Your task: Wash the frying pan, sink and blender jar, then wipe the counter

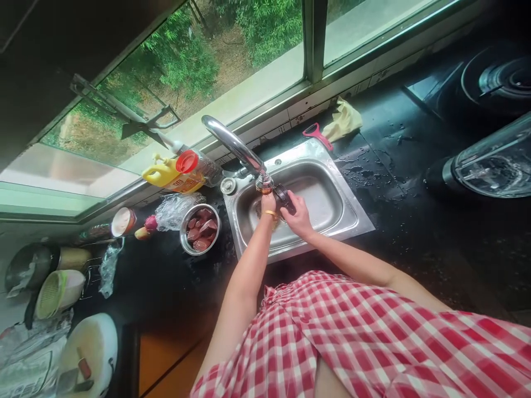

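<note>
My right hand (299, 216) is over the steel sink (327, 188), its fingers closed around the edge of a black, round, ridged part (284, 197) that looks like a lid or collar. My left hand (267, 204), with a yellow band at the wrist, is directly under the chrome tap (236, 141). The tap head covers its fingers, so I cannot make out whether they also grip the black part. Left of the sink stands a steel bowl (185, 243) with dark reddish-brown pieces in it. A round drain strainer (228, 186) rests on the sink's left corner.
Behind the sink lie a pink peeler (317, 134) and a yellowish cloth (345, 120). A yellow jug (161, 174) and a red-capped bottle (191, 162) stand by the window. A clear blender jar (493, 160) is at right; a cleaver lies on a round cutting board (99, 337) at lower left.
</note>
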Action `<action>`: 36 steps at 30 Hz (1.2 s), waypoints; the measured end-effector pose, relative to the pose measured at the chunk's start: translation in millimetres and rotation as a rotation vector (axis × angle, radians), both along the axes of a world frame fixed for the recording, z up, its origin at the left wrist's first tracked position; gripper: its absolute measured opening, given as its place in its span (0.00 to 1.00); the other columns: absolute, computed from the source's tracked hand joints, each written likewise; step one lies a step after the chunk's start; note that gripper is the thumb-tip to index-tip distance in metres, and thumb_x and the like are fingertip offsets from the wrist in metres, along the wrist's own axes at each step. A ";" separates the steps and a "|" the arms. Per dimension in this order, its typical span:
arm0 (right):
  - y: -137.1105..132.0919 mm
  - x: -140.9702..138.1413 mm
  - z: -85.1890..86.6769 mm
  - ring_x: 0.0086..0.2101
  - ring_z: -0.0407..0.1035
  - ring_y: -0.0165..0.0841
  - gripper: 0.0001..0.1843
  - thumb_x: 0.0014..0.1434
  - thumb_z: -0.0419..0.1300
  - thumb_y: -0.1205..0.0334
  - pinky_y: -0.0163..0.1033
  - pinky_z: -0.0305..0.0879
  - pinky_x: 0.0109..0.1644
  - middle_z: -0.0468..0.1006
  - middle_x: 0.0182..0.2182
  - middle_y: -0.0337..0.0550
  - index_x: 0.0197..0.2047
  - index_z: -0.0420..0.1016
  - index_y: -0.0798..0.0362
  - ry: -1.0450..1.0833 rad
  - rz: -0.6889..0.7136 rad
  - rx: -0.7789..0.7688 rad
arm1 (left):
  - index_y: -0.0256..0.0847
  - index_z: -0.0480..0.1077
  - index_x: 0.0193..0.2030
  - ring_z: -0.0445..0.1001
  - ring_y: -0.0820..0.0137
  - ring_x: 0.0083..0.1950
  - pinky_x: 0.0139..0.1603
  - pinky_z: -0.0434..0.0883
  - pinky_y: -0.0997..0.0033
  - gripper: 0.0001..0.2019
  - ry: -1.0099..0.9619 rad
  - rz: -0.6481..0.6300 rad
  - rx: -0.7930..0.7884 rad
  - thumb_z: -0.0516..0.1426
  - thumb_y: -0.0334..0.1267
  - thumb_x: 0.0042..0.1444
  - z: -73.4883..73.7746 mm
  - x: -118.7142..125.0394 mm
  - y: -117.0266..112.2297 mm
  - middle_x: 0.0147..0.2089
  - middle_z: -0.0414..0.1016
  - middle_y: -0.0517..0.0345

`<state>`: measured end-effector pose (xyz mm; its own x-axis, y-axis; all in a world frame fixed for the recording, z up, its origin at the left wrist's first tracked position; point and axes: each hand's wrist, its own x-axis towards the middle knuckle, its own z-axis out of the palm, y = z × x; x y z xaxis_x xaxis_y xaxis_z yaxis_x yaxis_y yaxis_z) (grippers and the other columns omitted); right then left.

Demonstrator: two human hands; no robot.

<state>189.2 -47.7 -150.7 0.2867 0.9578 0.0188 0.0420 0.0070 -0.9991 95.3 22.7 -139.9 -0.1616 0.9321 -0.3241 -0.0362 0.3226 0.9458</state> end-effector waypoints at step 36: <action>-40.2 44.1 -48.2 0.61 0.53 0.48 0.32 0.53 0.62 0.53 0.59 0.39 0.66 0.63 0.62 0.48 0.62 0.66 0.42 -0.708 0.658 0.407 | 0.38 0.71 0.52 0.75 0.65 0.50 0.51 0.72 0.65 0.22 -0.628 -0.052 -0.299 0.51 0.53 0.61 -49.0 -35.1 -54.0 0.47 0.78 0.52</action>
<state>233.3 -87.9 -198.8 -0.4910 0.8044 0.3343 0.4820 0.5706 -0.6650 60.2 -31.3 -188.8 0.1825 0.7899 -0.5855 -0.5249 0.5818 0.6213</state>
